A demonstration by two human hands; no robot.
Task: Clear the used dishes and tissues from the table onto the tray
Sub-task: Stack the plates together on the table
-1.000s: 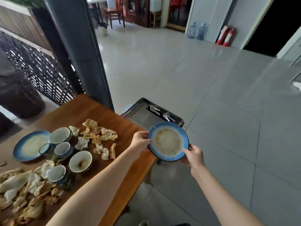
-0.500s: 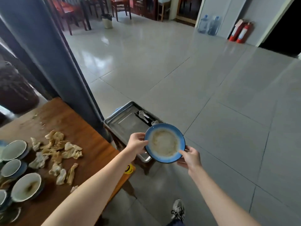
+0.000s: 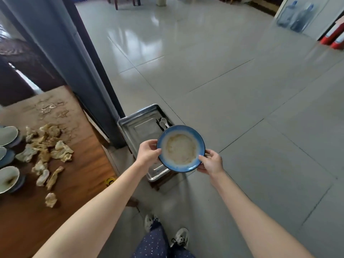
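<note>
I hold a blue-rimmed plate (image 3: 181,148) with a pale stained centre in both hands. My left hand (image 3: 148,153) grips its left edge and my right hand (image 3: 211,162) grips its lower right edge. The plate hangs level above the near right part of a metal tray (image 3: 138,128), hiding that part. White spoons (image 3: 163,122) lie at the tray's far right. On the wooden table (image 3: 78,183) to the left lie crumpled used tissues (image 3: 46,149) and several bowls (image 3: 8,178) at the left edge.
A dark pillar (image 3: 78,67) rises between the table and the tray. The tray rests on a low stand beside the table's corner. Grey tiled floor (image 3: 242,90) spreads to the right. My feet (image 3: 178,237) show below. Water bottles (image 3: 296,16) and red extinguishers stand far right.
The view has swung right and down, so the table slid left and the tray came nearer. The plate, still held in both hands, has moved out over the tray.
</note>
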